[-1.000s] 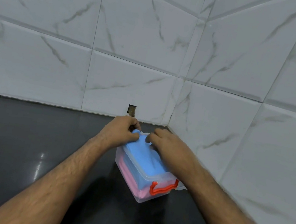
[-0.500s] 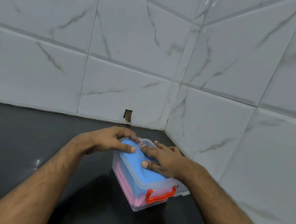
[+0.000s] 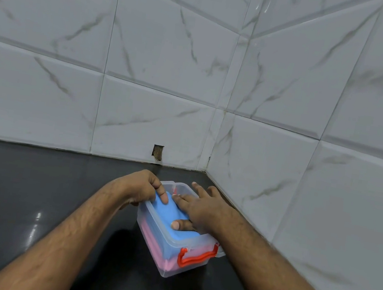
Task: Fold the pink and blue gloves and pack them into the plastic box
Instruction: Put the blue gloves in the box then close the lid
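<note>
Head cam looks down at a clear rectangular plastic box [image 3: 169, 262] with an orange latch handle [image 3: 196, 257] on its near end, sitting on a glossy black countertop [image 3: 29, 190] close to the corner of the white marble-look tiled walls [image 3: 148, 64]. Inside the box, the folded pink glove [image 3: 158, 246] sits at the bottom, showing through the see-through side wall, and the folded blue glove [image 3: 166, 209] lies on top of it, filling the opening up to the rim.

Left hand [image 3: 140, 190] is at the far left edge of the box, fingers curled over the rim with the fingertips touching the blue glove; can't really tell if it's pinching the cloth or just the box wall. Right hand [image 3: 197, 209] lies flat on the blue glove, fingers straight and spread, thumb pressing down near the middle.

Far end of the box is partly covered by both hands, so what's under them is hard to make out. Small chipped hole [image 3: 157, 152] shows in the tile just above the counter. Both forearms run out of the bottom of the shot.
</note>
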`<state>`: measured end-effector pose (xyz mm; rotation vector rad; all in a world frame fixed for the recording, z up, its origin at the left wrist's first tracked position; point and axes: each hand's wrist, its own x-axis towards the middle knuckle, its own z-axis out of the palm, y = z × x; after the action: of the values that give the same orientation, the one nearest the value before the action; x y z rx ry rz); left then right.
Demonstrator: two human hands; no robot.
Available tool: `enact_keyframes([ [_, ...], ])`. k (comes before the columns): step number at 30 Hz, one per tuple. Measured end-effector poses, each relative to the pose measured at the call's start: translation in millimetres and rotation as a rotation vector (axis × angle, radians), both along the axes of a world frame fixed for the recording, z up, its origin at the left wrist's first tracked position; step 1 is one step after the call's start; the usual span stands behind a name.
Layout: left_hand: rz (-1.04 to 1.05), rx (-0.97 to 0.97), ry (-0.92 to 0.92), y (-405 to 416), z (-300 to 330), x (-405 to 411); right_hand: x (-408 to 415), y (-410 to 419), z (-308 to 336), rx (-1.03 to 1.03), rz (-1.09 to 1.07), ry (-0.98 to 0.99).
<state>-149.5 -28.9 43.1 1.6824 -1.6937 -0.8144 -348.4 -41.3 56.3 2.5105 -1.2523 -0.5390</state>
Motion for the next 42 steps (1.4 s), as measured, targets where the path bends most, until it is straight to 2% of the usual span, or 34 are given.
enact_keyframes([
  [4, 0.028, 0.005, -0.026, -2, 0, -3, -3, 1, 0, -0.011, 0.030, -0.048],
  [9, 0.030, -0.038, 0.023, 0, -4, -1, -18, -2, 4, 0.056, 0.016, -0.381],
  [13, 0.005, -0.049, 0.016, 2, -3, -2, -26, -1, 20, 0.026, 0.027, -0.220],
  [19, -0.032, -0.022, -0.025, 5, 0, -3, -24, 17, 51, 0.193, -0.094, -0.035],
  [25, -0.053, -0.039, 0.005, 7, -1, -5, -8, 33, 63, 0.137, -0.168, 0.161],
  [27, -0.060, -0.040, -0.005, 7, -1, -4, -3, 35, 55, 0.124, -0.236, 0.137],
  [29, -0.068, -0.042, -0.025, 7, -1, -4, -1, 37, 49, 0.067, -0.289, 0.026],
  [31, -0.064, -0.041, -0.038, 8, -1, -4, 0, 37, 43, -0.050, -0.274, -0.096],
  [33, -0.057, -0.038, -0.035, 10, 0, -5, 2, 33, 35, -0.081, -0.270, -0.112],
  [37, -0.058, -0.044, -0.033, 12, 0, -6, 13, 30, 30, 0.099, -0.287, -0.022],
  [39, -0.070, -0.057, -0.018, 12, -1, -6, 9, 27, 31, 0.178, -0.278, -0.051],
  [42, -0.069, -0.118, 0.025, 10, -7, -5, -13, 24, 33, 0.205, -0.157, -0.077],
])
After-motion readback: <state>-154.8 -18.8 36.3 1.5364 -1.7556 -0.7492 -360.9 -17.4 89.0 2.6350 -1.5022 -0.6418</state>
